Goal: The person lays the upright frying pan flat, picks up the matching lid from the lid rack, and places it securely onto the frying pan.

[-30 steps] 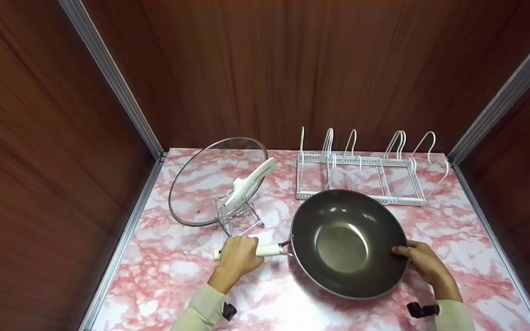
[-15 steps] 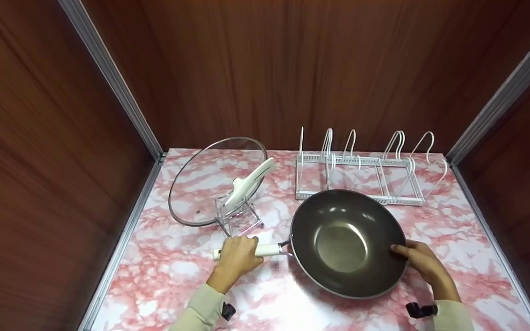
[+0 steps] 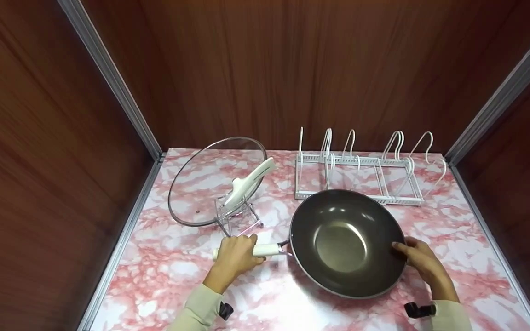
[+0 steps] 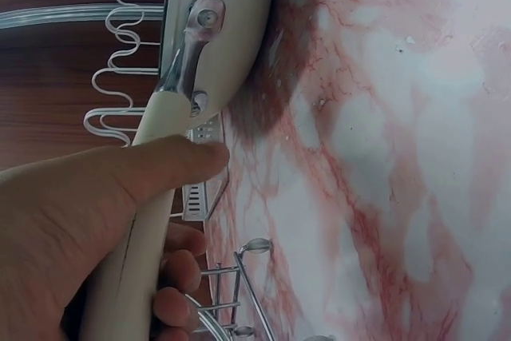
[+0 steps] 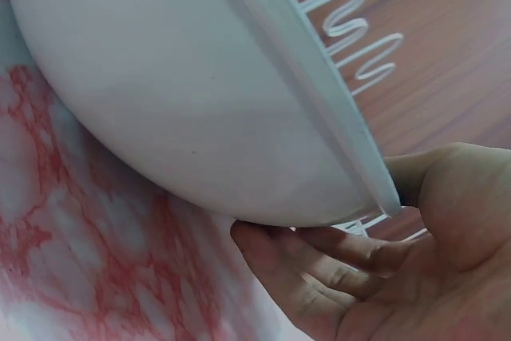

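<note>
A wok (image 3: 341, 243) with a dark inside and a pale outer wall sits near the front of the table, its handle pointing left. My left hand (image 3: 235, 255) grips the cream handle (image 4: 128, 269), with fingers curled round it in the left wrist view. At the wok's right rim, my right hand (image 3: 423, 262) pinches the edge, thumb inside. From the right wrist view, the fingers (image 5: 319, 265) lie under the pale outer wall (image 5: 184, 93).
A glass lid (image 3: 200, 184) with a cream handle leans on a small wire stand (image 3: 239, 218) at left. Behind the wok stands a white wire rack (image 3: 361, 161) with upright loops. Wood-look panels (image 3: 265, 73) wall in the marbled table (image 3: 168, 271).
Hardly anything differs. My left hand has shifted very slightly on the handle, and the wok stays in place between both hands.
</note>
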A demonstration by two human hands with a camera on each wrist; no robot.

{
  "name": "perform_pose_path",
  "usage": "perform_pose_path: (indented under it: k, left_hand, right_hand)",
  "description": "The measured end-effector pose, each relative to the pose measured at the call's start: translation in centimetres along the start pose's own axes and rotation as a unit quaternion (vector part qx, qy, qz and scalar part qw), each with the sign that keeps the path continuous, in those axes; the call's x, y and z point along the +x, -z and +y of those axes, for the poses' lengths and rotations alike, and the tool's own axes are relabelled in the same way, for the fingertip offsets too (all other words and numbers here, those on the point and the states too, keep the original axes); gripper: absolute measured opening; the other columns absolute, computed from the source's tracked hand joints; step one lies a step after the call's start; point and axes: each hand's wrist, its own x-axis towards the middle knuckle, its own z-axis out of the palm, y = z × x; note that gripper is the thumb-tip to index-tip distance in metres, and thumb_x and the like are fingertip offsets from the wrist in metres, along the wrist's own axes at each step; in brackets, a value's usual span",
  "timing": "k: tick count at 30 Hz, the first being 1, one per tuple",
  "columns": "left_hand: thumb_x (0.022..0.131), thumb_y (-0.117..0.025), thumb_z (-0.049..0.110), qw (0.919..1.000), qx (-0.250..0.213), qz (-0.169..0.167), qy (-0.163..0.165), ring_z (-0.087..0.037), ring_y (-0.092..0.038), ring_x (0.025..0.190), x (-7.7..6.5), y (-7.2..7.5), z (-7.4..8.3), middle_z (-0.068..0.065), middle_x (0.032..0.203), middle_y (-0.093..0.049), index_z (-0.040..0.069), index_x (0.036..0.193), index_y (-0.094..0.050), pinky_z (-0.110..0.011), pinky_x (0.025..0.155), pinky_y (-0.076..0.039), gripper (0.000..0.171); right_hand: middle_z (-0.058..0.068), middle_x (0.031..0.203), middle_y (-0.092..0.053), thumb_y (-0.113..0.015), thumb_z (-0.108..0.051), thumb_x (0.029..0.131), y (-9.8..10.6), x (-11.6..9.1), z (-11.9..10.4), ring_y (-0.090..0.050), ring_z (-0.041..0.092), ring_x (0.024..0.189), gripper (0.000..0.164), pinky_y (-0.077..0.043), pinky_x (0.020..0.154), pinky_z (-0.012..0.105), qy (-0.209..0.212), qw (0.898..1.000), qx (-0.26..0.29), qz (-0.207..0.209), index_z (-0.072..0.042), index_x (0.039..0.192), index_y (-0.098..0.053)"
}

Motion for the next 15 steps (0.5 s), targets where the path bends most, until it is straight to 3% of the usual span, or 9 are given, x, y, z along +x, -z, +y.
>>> perform_pose_path:
  k: [9, 15]
  left_hand:
    - [0.073, -0.086, 0.069, 0.9963, -0.071, -0.036, 0.031, -0.022, -0.058, 0.052, 0.2, 0.7, -0.7, 0.004, 0.062, -0.057, 0.020, 0.076, -0.056, -0.037, 0.047, -0.038, 0.057]
    - [0.078, -0.082, 0.071, 0.9898, -0.120, -0.062, 0.046, -0.021, -0.061, 0.057, 0.3, 1.3, -1.0, 0.002, 0.068, -0.064, 0.019, 0.080, -0.062, -0.037, 0.050, -0.042, 0.055]
  right_hand:
    - [-0.005, 0.100, -0.062, -0.064, -0.025, 0.106, 0.1, -0.1, -0.3, -0.060, 0.003, 0.089, 0.038, -0.054, 0.080, 0.022, -0.005, 0.999, 0.022, 0.044, 0.007, 0.124, -0.055]
    - [-0.003, 0.099, -0.064, -0.069, -0.021, 0.102, -0.2, -0.2, -0.7, -0.057, -0.001, 0.085, 0.038, -0.052, 0.077, 0.019, 0.006, 0.994, 0.013, 0.107, 0.007, 0.123, -0.055]
